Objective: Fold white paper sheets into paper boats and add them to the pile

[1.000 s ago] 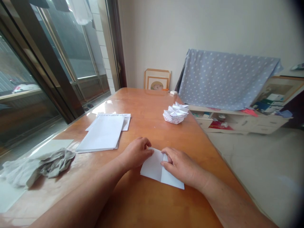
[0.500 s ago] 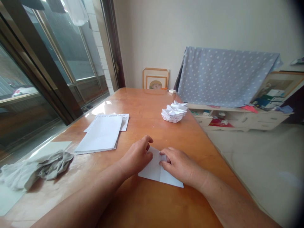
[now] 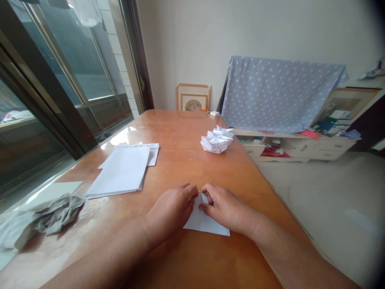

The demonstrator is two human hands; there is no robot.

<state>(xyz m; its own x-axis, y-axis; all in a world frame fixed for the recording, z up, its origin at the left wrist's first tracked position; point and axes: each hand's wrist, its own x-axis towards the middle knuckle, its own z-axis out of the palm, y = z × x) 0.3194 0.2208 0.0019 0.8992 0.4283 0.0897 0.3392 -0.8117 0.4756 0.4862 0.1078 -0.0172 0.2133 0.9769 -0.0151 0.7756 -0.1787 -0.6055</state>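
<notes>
A small white sheet of paper (image 3: 204, 224) lies on the wooden table, a faint crease running down it. My left hand (image 3: 177, 206) is closed at the sheet's upper left, fingertips pinching its edge. My right hand (image 3: 224, 206) grips the upper right part, with thumb and fingers curled on the paper. The two hands' fingertips nearly meet at the sheet's far end, and they hide its upper corners. Beyond them stands a stack of folded white paper pieces (image 3: 216, 140) with pointed tops.
Left of the hands lies a pile of white paper sheets (image 3: 120, 168), some with writing. Nearer the left edge is a crumpled grey cloth (image 3: 57, 214). A small white box (image 3: 214, 114) sits at the table's far end. The table's right edge (image 3: 270, 184) runs beside my right arm.
My left hand has moved from loosely open to closed on the paper's upper left, closer to my right hand. The sheet's left side now looks drawn inward. The view has shifted slightly.
</notes>
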